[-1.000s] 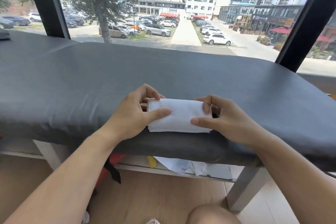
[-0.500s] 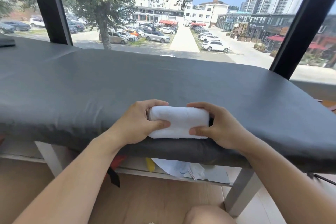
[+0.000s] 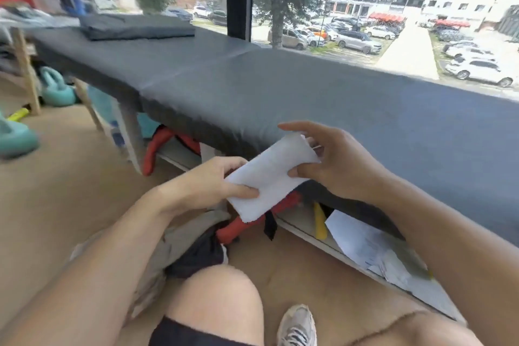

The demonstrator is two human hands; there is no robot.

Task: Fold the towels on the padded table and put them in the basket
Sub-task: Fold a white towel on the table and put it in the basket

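the white towel (image 3: pixel 269 174) was already folded into a compact, narrow packet and was held in the air in front of the near edge of the padded surface (image 3: pixel 309 98), no longer lying on it. it sat tilted, its upper end toward the surface and its lower end hanging over the floor. the left hand (image 3: pixel 207 185) pinched the lower part, thumb on top and the other fingers tucked beneath. the right hand (image 3: pixel 334 163) held the upper end, thumb pressed on the near edge, while its fingers (image 3: pixel 297 128) arched loosely spread over the top corner; how firmly that side was gripped could not be told.

judging from this, the folding of this towel looked done, and what remained for it was the trip to the basket. no basket showed anywhere in the view, so where it stood could not be told. no other white towel lay on the visible part of the surface. a dark folded item (image 3: pixel 134 26) rested at the far left end, too blurred to say whether it was a towel or a cover. whether more towels waited out of view could not be told, so the share of the whole task finished stayed uncertain.

under the surface lay a red strap or bag (image 3: pixel 163 149), loose papers (image 3: pixel 362 244) on a low shelf, and teal shapes (image 3: pixel 56 87) on the floor off to the left. a bare knee (image 3: pixel 216 295) and a sneaker (image 3: pixel 297 326) sat at the bottom of the view.
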